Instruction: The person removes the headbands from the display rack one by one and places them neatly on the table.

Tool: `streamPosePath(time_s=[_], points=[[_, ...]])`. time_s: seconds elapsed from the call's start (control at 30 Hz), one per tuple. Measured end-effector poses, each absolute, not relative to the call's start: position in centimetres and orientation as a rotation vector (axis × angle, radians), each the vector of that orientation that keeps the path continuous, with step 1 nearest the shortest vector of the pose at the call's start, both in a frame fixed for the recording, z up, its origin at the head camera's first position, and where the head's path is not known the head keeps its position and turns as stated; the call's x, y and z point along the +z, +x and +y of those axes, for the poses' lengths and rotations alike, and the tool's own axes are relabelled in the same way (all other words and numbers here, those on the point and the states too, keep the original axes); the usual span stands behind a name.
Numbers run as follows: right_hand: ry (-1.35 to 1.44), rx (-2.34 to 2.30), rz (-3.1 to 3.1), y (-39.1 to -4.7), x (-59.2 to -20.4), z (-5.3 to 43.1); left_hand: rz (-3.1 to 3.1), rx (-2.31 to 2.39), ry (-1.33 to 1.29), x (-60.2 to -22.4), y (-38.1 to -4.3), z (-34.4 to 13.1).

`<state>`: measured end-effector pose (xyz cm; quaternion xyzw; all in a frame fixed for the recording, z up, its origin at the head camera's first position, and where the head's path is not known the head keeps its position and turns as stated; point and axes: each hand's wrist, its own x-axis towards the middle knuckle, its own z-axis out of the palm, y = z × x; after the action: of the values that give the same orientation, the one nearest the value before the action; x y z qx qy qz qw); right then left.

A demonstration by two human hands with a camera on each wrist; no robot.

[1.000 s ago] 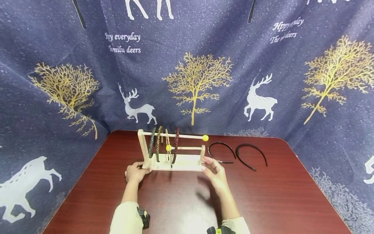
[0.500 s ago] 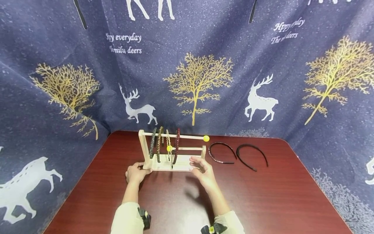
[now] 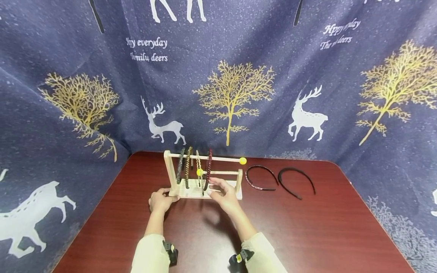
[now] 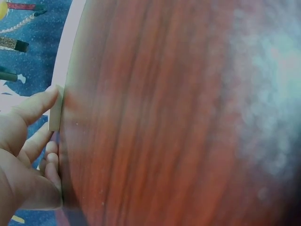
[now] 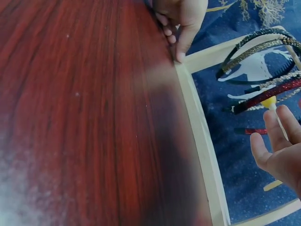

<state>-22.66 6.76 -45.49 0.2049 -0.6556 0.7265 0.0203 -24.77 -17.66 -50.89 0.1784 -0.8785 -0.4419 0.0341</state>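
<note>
A pale wooden rack (image 3: 169,170) with yellow-tipped rods stands at the table's far side in the head view. On its upper rod hang a dark grey headband (image 3: 179,167), a gold-brown one, a pale braided one and a dark red headband (image 3: 209,161). My left hand (image 3: 161,200) pinches the left front corner of the rack's base, thumb in front; the left wrist view shows this corner (image 4: 55,115) between thumb and fingers. My right hand (image 3: 226,198) is in front of the base, fingers spread beside the red headband's lower end, holding nothing. The right wrist view shows these fingers (image 5: 275,127) apart.
Right of the rack, a patterned headband (image 3: 251,184) and a black headband (image 3: 289,192) lie on the reddish-brown table (image 3: 327,227). A dark blue cloth (image 3: 259,125) with deer and trees hangs close behind the table.
My right hand has left the rack's right end and moved left along the base to the red headband. The left hand keeps its grip on the left corner.
</note>
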Motion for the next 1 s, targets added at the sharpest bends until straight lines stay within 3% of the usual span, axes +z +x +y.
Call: streamPosePath(time_s=[1.0], points=[[0.64, 2.124, -1.996, -23.1, -45.0, 5.5, -2.682, -1.386, 0.559, -50.7, -24.7, -17.6]])
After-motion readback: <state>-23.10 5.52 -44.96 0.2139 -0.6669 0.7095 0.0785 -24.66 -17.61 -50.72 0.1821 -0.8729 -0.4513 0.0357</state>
